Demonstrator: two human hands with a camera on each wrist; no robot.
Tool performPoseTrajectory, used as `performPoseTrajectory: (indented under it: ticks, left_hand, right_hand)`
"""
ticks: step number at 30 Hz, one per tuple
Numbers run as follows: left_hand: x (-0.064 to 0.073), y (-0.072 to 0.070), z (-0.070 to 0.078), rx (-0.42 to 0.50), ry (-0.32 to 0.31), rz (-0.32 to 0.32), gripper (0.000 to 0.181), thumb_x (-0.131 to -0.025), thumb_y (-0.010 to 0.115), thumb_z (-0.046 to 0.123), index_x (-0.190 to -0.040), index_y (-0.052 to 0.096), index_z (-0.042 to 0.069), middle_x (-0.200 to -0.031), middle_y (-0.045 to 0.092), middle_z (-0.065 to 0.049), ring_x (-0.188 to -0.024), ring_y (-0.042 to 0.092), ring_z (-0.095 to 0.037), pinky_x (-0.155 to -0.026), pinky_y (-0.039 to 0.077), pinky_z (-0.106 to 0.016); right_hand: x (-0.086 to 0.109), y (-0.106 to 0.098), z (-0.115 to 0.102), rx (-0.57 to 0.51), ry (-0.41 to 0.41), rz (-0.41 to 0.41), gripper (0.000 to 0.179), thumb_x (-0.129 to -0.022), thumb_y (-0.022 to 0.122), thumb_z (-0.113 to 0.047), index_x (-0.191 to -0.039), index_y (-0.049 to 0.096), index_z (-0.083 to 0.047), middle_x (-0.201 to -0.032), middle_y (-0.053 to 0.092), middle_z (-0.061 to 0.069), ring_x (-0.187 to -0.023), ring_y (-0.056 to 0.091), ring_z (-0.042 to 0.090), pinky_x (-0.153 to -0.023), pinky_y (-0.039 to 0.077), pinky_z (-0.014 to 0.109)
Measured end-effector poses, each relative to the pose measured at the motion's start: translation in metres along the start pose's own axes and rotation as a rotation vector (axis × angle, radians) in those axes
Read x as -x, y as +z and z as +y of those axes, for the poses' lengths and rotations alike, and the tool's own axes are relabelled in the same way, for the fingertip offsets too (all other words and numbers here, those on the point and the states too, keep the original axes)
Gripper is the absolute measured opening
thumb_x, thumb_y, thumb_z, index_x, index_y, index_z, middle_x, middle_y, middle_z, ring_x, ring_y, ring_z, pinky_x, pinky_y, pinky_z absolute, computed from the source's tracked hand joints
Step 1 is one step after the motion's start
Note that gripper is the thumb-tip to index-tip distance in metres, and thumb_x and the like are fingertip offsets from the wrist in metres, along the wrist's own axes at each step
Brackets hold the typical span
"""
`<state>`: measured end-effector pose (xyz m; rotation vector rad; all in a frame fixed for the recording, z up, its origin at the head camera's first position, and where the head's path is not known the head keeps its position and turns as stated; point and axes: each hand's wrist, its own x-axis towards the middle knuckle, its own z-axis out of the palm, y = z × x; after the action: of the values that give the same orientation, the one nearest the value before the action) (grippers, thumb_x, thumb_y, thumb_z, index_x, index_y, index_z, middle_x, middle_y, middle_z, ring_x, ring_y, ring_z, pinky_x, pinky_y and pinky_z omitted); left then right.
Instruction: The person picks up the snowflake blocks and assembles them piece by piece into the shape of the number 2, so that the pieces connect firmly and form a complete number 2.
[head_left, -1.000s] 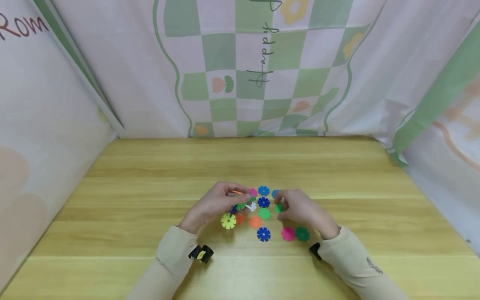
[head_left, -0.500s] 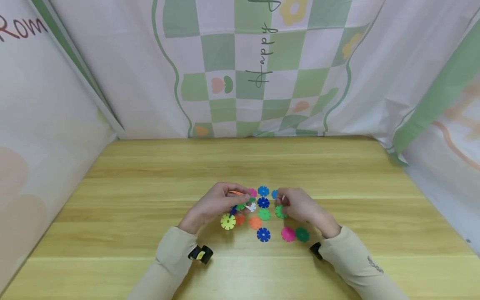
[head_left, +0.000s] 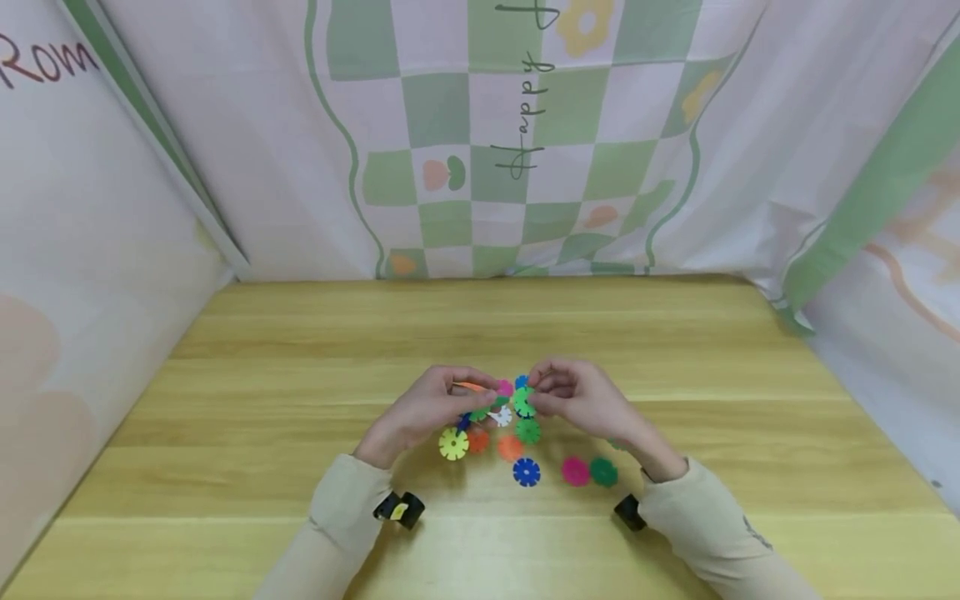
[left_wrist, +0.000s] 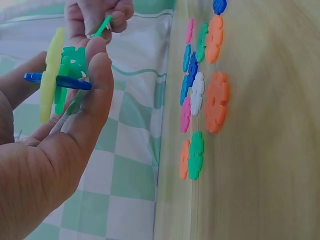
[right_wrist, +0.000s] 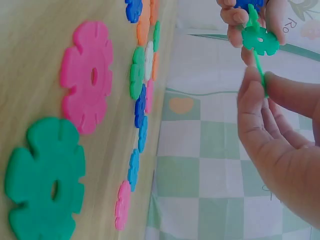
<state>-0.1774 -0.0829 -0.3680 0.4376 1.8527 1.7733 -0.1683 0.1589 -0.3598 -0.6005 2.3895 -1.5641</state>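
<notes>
The light-green disc (head_left: 521,402) is hanging above the table (head_left: 300,350), pinched by its edge between the thumb and index finger of your right hand (head_left: 592,404); those fingertips are closing down narrowly on it. It is lying to the left of your right fingers, pointing across at the joined cluster (left_wrist: 61,95), which your left hand (head_left: 431,408) is gripping between thumb and fingers. The relation that seems to matter is the meeting of edge and face: in the right wrist view, the light-green disc is showing edge-on, its flat plane running from your fingertips toward the cluster, while the cluster's nearest green disc (right_wrist: 267,44) is turning its face to that camera, roughly crosswise. The two are sitting very close; you cannot be sure from these views whether they are touching. Your right hand is holding the light-green disc, so it is nearer.
</notes>
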Motion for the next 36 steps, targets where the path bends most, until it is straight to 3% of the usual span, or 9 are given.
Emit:
performPoseTrajectory:
  ticks: [3,12,18,23,29,36]
  left_hand:
    - [-0.001,-0.001,-0.002,-0.003,-0.002,-0.002,0.034,-0.093,0.064,0.017,-0.123,0.061,0.002,-0.104,0.068,-0.025,-0.085,0.068,-0.035,-0.074,0.057,-0.037]
    - [0.0,0.0,-0.001,-0.011,0.013,-0.024,0.04,-0.093,0.065,0.017,-0.127,0.057,-0.003,-0.106,0.068,-0.025,-0.095,0.067,-0.037,-0.083,0.054,-0.042]
    - [0.0,0.002,-0.002,-0.01,0.004,0.029,0.034,-0.091,0.068,0.014,-0.121,0.063,0.001,-0.101,0.07,-0.022,-0.09,0.069,-0.028,-0.085,0.054,-0.044]
    - [-0.001,0.002,-0.003,0.025,-0.005,0.057,0.035,-0.089,0.07,0.011,-0.12,0.063,-0.003,-0.103,0.07,-0.018,-0.085,0.071,-0.024,-0.084,0.054,-0.044]
    - [-0.001,0.003,-0.002,0.072,-0.008,0.059,0.034,-0.088,0.07,0.008,-0.119,0.063,-0.005,-0.101,0.07,-0.021,-0.084,0.071,-0.025,-0.084,0.054,-0.042]
    - [0.0,0.005,-0.001,0.099,0.014,0.024,0.036,-0.089,0.067,0.002,-0.123,0.059,-0.008,-0.102,0.066,-0.03,-0.083,0.071,-0.026,-0.086,0.053,-0.045]
  right_hand:
    - [0.0,0.001,0.0,-0.039,-0.008,0.006,0.017,-0.091,0.062,0.001,-0.105,0.057,0.008,-0.092,0.065,0.016,-0.084,0.065,0.043,-0.074,0.056,0.047]
    - [0.0,0.005,-0.002,-0.085,-0.014,-0.008,0.018,-0.091,0.063,0.0,-0.106,0.057,0.007,-0.094,0.066,0.019,-0.085,0.065,0.044,-0.075,0.056,0.047]
    - [0.001,0.009,-0.005,-0.135,0.02,0.011,0.019,-0.091,0.063,-0.001,-0.106,0.056,0.008,-0.093,0.066,0.019,-0.085,0.066,0.039,-0.076,0.056,0.047]
    - [0.001,0.012,-0.007,-0.19,0.056,0.043,0.02,-0.09,0.064,-0.001,-0.106,0.056,0.009,-0.091,0.067,0.018,-0.084,0.066,0.036,-0.078,0.055,0.047]
    - [0.003,0.016,-0.011,-0.192,0.064,0.09,0.019,-0.088,0.064,0.003,-0.104,0.056,0.009,-0.088,0.067,0.019,-0.08,0.066,0.034,-0.076,0.056,0.047]
    - [0.004,0.019,-0.012,-0.243,0.099,0.118,0.018,-0.087,0.062,0.007,-0.103,0.055,0.01,-0.08,0.068,0.012,-0.076,0.066,0.03,-0.077,0.056,0.044]
